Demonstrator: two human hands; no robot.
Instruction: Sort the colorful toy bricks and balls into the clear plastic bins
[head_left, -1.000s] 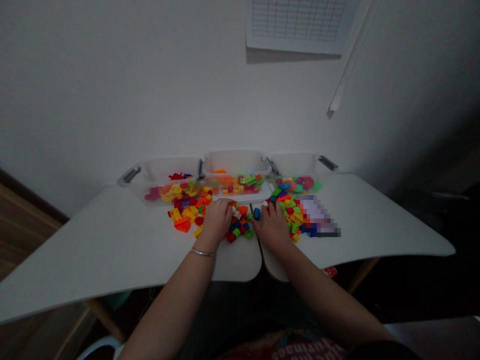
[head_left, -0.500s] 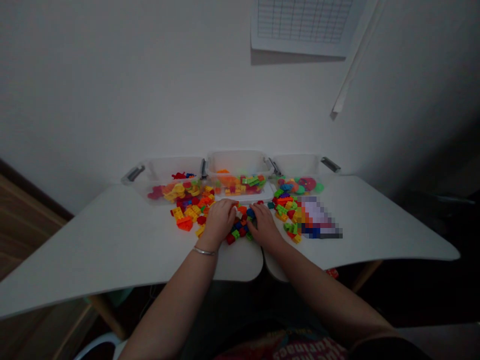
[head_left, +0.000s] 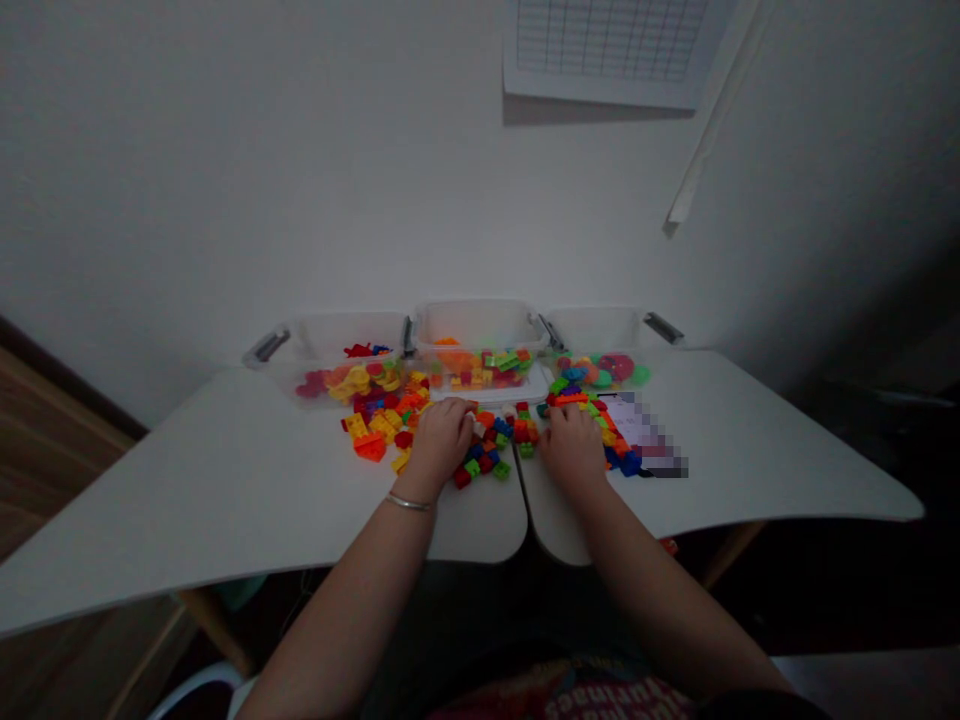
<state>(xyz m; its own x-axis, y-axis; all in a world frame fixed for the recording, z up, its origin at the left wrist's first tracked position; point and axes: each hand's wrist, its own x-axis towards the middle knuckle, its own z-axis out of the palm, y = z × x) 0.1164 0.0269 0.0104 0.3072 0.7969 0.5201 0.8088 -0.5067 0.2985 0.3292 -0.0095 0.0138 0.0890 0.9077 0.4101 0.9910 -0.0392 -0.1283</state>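
Loose plastic toy building blocks in red, blue, green, yellow and orange are spread over the middle of the white table. My left hand is over the left part of the pile, its fingers bent and pressed together. A small whitish block shows right at its fingertips; whether it is gripped is hard to see. Among the blocks on the right is my right hand, with fingers curled down and the tips near a small red and green group. Whatever lies under its fingers is hidden.
Three clear plastic bins stand against the wall: left, middle and right, each holding colored pieces. A blurred-out flat object lies right of my right hand. A seam splits the white table. Gridded paper hangs above.
My right hand has moved right, from the middle of the pile to the blocks on the right, uncovering blue, red and green blocks. My left hand has stayed in place.
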